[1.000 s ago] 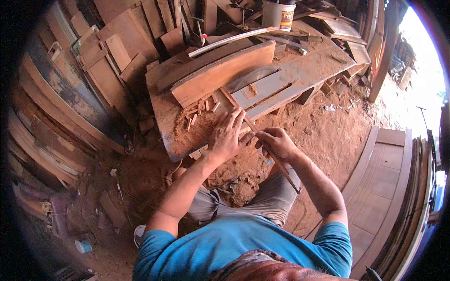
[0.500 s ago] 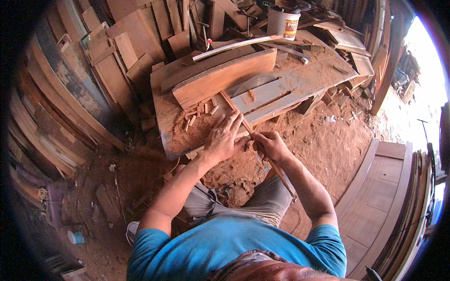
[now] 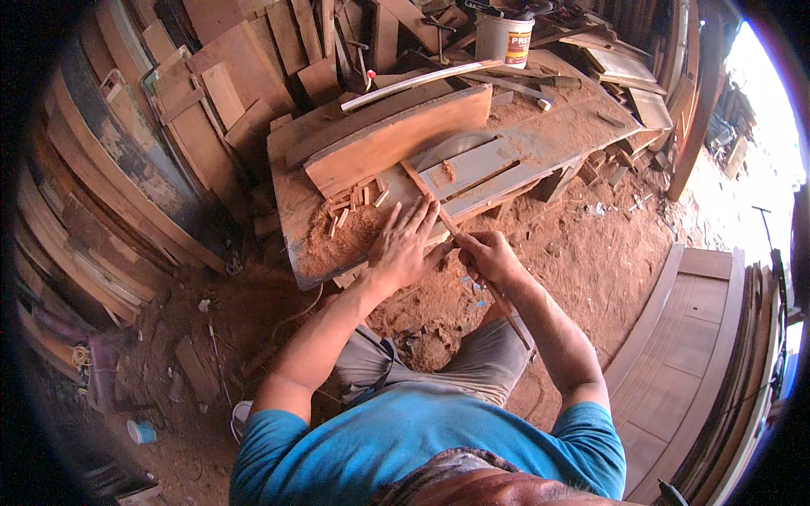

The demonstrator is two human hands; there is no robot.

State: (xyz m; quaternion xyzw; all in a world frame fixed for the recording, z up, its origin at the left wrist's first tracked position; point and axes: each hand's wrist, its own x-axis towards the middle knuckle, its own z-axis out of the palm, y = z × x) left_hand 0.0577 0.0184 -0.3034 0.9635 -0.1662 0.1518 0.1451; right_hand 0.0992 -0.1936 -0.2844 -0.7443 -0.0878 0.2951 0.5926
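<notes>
My right hand is closed round a thin wooden strip, which runs from the saw table back past my right thigh. Its far end rests on the saw table, close to the round saw blade that stands up through the top. My left hand lies over the table's near edge with fingers stretched out, their tips against the strip's left side. A thick wooden board stands on edge across the table behind the strip's far end. Several short wood offcuts lie in sawdust left of the strip.
Behind the board lie a long pale strip and a hammer-like tool. A white bucket stands at the back. Planks lean along the left. A panelled wooden door lies at right, beside a sawdust-covered floor.
The strip and both hands keep nearly the same place on the saw table. The whole view has shifted slightly.
</notes>
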